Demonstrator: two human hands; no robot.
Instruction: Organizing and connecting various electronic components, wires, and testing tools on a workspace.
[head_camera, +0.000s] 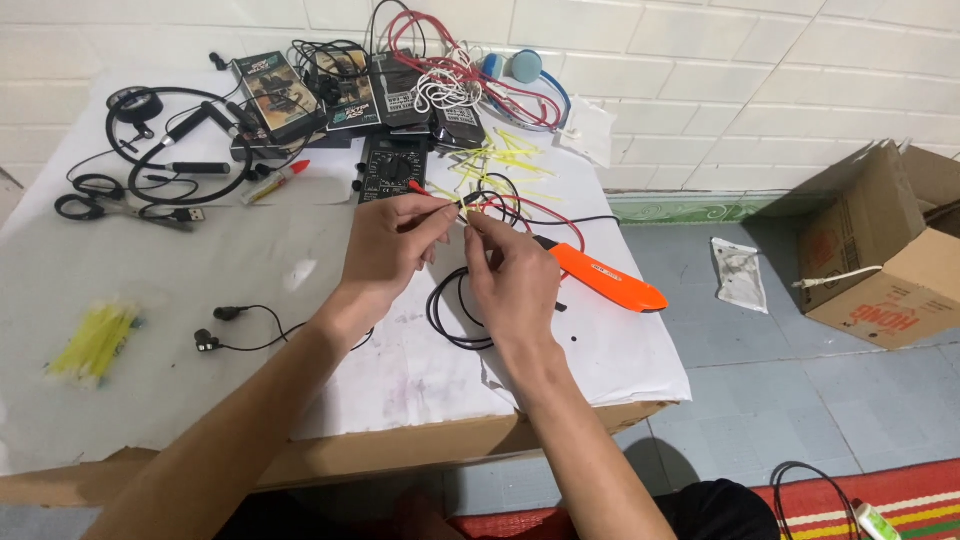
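Black wire apparently pinched between hands.

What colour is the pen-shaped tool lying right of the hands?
Bright orange with a black tip, seen in the head view.

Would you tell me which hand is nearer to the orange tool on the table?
Right. The right hand sits just left of the orange tool, almost touching; the left hand is farther left, beyond it.
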